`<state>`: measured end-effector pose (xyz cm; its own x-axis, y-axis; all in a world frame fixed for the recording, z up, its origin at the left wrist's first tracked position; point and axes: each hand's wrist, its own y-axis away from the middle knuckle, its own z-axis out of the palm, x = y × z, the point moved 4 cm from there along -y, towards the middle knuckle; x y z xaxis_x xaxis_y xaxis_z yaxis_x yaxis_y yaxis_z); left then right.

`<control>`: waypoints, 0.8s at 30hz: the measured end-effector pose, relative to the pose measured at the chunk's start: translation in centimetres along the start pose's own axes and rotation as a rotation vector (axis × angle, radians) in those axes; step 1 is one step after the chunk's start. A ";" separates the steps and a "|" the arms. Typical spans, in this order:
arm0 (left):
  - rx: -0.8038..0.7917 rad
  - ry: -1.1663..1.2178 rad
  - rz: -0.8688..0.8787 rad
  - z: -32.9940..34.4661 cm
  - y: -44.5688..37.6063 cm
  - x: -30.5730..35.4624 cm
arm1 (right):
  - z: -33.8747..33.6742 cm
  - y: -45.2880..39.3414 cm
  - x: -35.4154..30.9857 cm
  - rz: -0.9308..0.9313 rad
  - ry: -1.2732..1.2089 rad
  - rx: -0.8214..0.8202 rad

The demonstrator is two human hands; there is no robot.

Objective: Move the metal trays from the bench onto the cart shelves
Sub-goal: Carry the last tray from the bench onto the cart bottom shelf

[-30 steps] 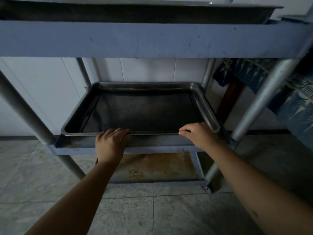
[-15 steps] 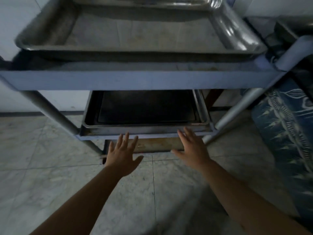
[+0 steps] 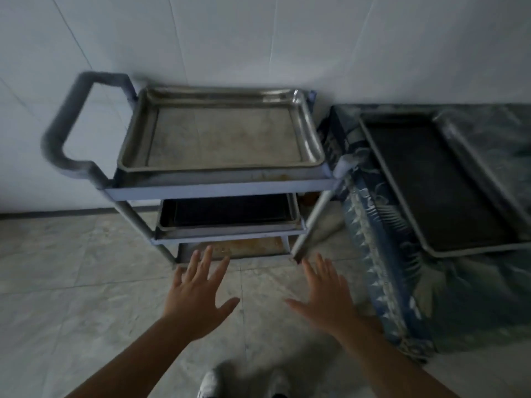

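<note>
A grey-blue cart [image 3: 218, 188] with three shelves stands against the wall. A shiny metal tray [image 3: 311, 139] lies on its top shelf. A dark tray [image 3: 230, 224] sits on the middle shelf. The rusty bottom shelf [image 3: 253, 246] holds nothing I can see. To the right, a dark tray [image 3: 402, 196] lies on the bench, which is covered with a blue patterned cloth [image 3: 382, 254]; a second tray's rim [image 3: 474, 156] shows beside it. My left hand [image 3: 198, 294] and my right hand [image 3: 324, 297] hover open over the floor in front of the cart, holding nothing.
The cart's push handle [image 3: 61, 122] sticks out on the left. A white tiled wall [image 3: 287, 38] is right behind the cart and bench. Grey floor tiles [image 3: 71, 297] spread in front. My shoes [image 3: 212, 383] show at the bottom edge.
Both hands let go of the dark tray on the middle shelf and pulled back, fingers spread. My view rose from under the top shelf to above the cart, bringing the bench into sight.
</note>
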<state>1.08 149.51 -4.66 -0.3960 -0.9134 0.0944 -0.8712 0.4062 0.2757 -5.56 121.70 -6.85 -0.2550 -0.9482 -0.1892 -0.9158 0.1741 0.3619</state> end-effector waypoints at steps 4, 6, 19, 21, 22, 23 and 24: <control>0.051 -0.012 0.064 -3.2 1.5 1.5 | -3.0 4.7 1.2 0.025 0.050 0.028; 0.059 -0.013 0.115 -4.5 1.4 2.0 | -3.8 6.6 1.4 0.069 0.066 0.085; 0.062 -0.132 0.639 -7.8 1.7 15.6 | -5.0 21.2 7.5 0.543 -0.147 0.276; 0.065 -0.141 0.715 -7.7 2.6 19.8 | -4.5 23.7 10.1 0.617 -0.156 0.300; 0.069 -0.144 0.745 -7.7 2.9 21.9 | -4.3 24.8 11.4 0.655 -0.153 0.310; 0.071 -0.148 0.771 -7.6 3.2 23.8 | -4.1 25.7 12.7 0.689 -0.156 0.320; 0.069 -0.152 0.793 -7.5 3.4 25.8 | -3.8 26.6 14.0 0.719 -0.166 0.328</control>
<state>-9.91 127.12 5.86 -0.9342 -0.3409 0.1051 -0.3283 0.9368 0.1208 -32.27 112.05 3.63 -0.8356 -0.5271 -0.1548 -0.5479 0.8201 0.1653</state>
